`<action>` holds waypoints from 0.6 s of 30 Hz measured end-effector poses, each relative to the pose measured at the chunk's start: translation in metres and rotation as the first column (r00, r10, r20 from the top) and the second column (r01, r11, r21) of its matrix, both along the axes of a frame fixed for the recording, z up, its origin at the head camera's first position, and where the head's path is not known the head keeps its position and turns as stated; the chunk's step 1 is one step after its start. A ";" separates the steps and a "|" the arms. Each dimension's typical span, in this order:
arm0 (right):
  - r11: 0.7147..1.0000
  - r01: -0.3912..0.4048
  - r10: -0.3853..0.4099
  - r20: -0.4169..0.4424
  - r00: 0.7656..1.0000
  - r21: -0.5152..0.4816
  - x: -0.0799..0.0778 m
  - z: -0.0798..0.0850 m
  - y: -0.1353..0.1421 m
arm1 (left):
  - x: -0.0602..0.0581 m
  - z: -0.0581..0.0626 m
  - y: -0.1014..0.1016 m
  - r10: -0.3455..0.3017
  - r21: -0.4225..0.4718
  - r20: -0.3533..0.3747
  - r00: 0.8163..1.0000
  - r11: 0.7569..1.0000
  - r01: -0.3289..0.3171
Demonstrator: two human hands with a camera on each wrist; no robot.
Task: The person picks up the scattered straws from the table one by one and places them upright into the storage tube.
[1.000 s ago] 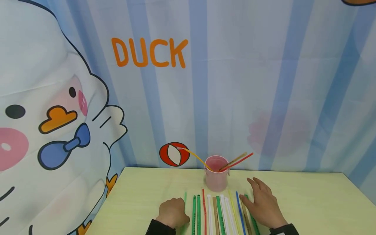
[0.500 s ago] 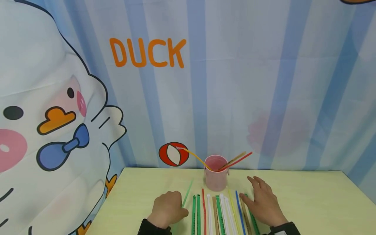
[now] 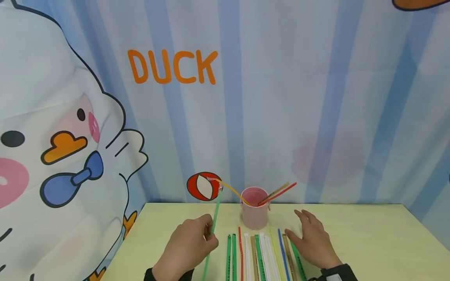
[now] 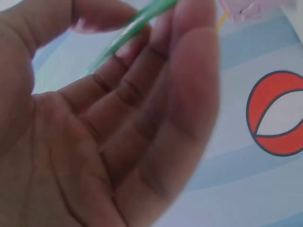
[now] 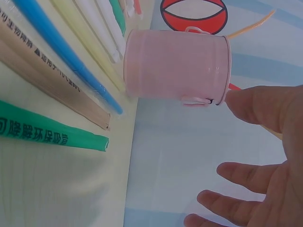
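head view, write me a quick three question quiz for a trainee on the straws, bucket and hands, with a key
1. How many straws can be seen sticking out of the bucket?
2. True or false: the left hand holds a green straw.
3. Where does the blue straw lie? a) in the bucket b) on the table c) under the bucket

Key: 1. three; 2. true; 3. b

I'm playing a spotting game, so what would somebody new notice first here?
Probably the big white cartoon duck on the left of the backdrop, with orange DUCK letters beside it. Next, the pink bucket on the table, behind a row of colourful straws. Left of the bucket, the left hand's grip holds a green straw.
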State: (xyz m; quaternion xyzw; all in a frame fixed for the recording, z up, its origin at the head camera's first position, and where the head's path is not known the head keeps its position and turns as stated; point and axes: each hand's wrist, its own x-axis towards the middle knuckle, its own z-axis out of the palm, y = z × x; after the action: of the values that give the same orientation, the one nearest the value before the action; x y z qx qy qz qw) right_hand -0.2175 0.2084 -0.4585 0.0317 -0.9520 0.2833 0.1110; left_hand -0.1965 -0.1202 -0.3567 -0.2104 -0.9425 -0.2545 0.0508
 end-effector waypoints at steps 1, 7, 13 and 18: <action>1.000 0.001 -0.001 0.003 1.000 -0.001 0.000 0.000 0.000 | -0.002 0.003 -0.001 -0.002 0.017 -0.023 1.000 1.000 0.002; 1.000 0.007 -0.007 0.025 1.000 -0.017 0.001 0.003 0.001 | -0.024 0.021 0.006 0.044 0.234 -0.187 0.981 0.972 0.001; 1.000 0.013 -0.012 0.036 0.999 -0.025 0.001 0.006 0.003 | -0.047 0.021 0.024 0.088 0.522 -0.277 0.957 0.850 0.073; 1.000 0.013 -0.013 0.027 1.000 -0.023 0.000 0.006 0.002 | -0.061 0.000 0.038 0.159 0.626 -0.316 0.935 0.776 0.080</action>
State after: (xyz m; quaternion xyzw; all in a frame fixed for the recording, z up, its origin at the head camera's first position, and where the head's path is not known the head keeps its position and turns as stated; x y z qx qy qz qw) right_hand -0.2175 0.2108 -0.4521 0.0204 -0.9503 0.2940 0.1004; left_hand -0.2580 -0.0822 -0.3564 -0.2031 -0.7824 -0.5117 0.2911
